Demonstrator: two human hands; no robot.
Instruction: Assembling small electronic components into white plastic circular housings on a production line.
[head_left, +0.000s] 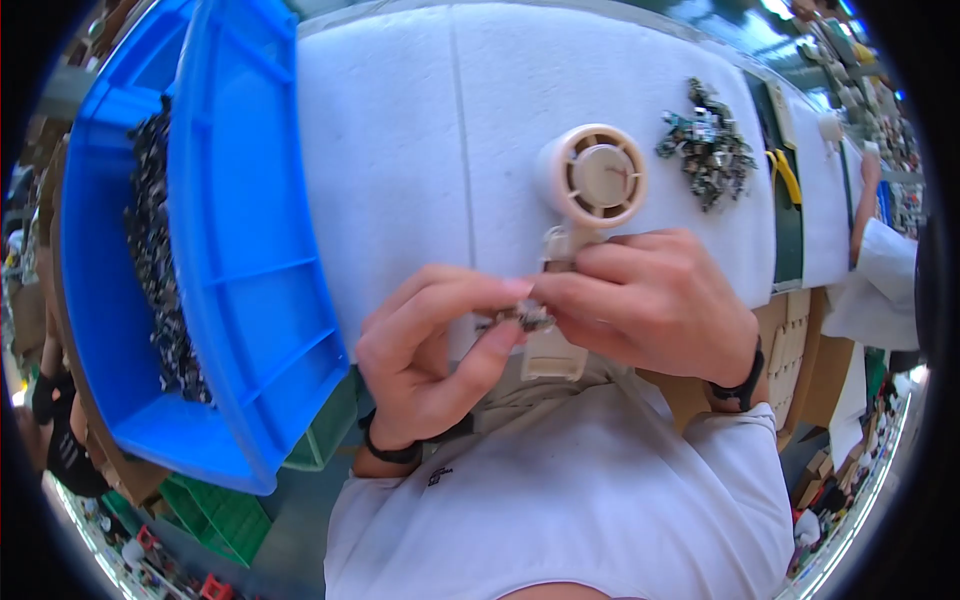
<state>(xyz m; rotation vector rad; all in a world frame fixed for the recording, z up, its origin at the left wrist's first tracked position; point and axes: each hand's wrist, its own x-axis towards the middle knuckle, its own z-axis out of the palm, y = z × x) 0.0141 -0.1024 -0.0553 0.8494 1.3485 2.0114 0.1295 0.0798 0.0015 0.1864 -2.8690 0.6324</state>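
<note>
A cream handheld fan (603, 176) lies in front of me, its round slotted head away from me and its pale handle (553, 358) pointing toward my body. My left hand (425, 345) pinches a small circuit board (534, 318) between thumb and index finger, over the handle. Closed around the neck and upper handle of the fan is my right hand (655, 295). Its fingertips meet the board's edge, and they partly cover the middle of the handle. Fine details of the board are blurred.
On the left stands a large blue bin (255, 270) with many small circuit boards (165, 270). A heap of similar boards (708, 145) lies right of the fan on the white mat (390, 150). Farther right are a yellow-handled tool (786, 178) and another person's sleeve (880, 265).
</note>
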